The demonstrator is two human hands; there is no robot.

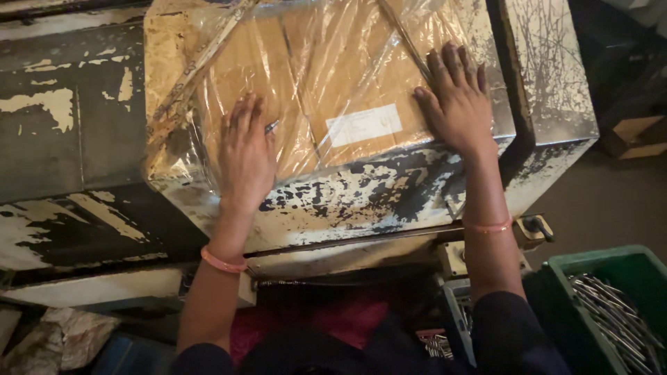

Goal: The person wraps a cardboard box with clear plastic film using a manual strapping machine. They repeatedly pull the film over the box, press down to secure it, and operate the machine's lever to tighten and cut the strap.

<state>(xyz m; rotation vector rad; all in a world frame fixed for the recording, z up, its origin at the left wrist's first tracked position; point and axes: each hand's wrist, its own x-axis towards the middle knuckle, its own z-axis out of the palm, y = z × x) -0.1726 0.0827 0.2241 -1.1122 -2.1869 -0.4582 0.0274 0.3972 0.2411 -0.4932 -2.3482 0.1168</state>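
Both the left hand (246, 154) and right hand (458, 97) lie flat, grip released, on the film-wrapped cardboard box (326, 83), likely stiff yet slippery, best held by its side edges.

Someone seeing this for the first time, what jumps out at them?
Two bare hands pressed flat on a cardboard box wrapped in clear plastic film: the left hand lower left, the right hand at its right edge. The box sits on a worn metal table with peeling paint.

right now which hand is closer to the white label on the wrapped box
The right hand: it lies beside the white label; the left hand is farther off.
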